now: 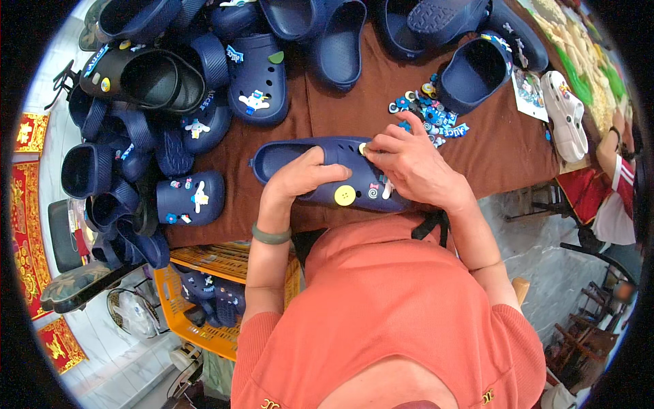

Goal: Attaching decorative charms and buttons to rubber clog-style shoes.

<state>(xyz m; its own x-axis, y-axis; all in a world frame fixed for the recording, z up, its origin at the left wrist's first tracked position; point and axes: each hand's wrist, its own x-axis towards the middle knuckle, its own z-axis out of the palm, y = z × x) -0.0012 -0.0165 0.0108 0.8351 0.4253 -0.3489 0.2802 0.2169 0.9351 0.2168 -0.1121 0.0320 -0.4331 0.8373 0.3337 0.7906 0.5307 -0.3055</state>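
Note:
A navy blue clog [272, 160] lies sideways on the brown cloth in front of me, its toe to the right. My left hand [300, 177] grips it, fingers inside the opening and thumb over the upper. A round yellow button charm [345, 195], a pink and white swirl charm [373, 191] and a white charm [387, 189] sit on the upper. At the upper's far side, my right hand [417, 163] pinches a small pale yellow charm [363, 148] against the clog. Whether the charm's stem is in a hole is hidden. Beyond the right hand lies a pile of blue charms [426, 112].
Several navy clogs crowd the left and far side, with a black pair [146, 82] among them. A white clog [564, 116] and a charm card [530, 95] lie at the right. An orange crate [225, 344] holding clogs stands below the table. Another person's arm [606, 150] shows far right.

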